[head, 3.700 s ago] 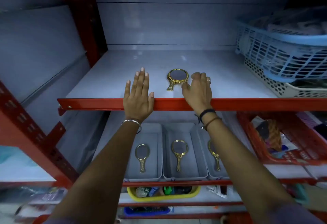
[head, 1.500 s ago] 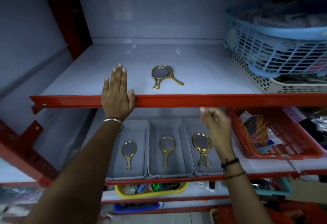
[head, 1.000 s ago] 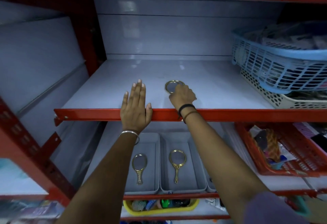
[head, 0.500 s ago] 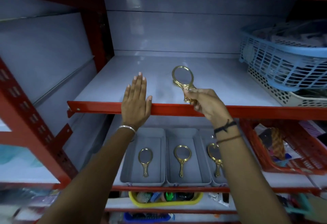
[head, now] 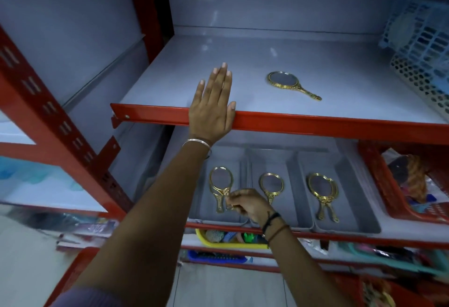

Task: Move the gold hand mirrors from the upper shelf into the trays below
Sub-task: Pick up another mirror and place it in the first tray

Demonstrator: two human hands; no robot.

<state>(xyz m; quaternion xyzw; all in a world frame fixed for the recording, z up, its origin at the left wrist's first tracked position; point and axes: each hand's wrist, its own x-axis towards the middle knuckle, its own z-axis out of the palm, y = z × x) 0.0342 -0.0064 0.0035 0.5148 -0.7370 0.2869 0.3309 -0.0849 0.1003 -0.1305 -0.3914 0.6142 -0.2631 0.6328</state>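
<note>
One gold hand mirror (head: 284,81) lies flat on the upper shelf (head: 315,125), handle pointing right. Below stand three grey trays. My right hand (head: 247,206) reaches into the left tray (head: 237,212) and pinches the handle of a gold mirror (head: 221,180) that lies over another mirror there. The middle tray (head: 289,209) holds one gold mirror (head: 271,185). In the right tray (head: 352,209) lie two overlapping mirrors (head: 323,190). My left hand (head: 212,105) rests flat on the upper shelf's red front edge and holds nothing.
Blue and white plastic baskets (head: 422,47) fill the upper shelf's right end. A red basket (head: 379,185) of goods stands right of the trays. A yellow bin (head: 230,240) sits on the shelf below. Red uprights (head: 56,122) frame the left side.
My right hand lifted one mirror off the upper shelf and carried it down into the left tray. One mirror stays on the upper shelf. My left hand has kept its place.
</note>
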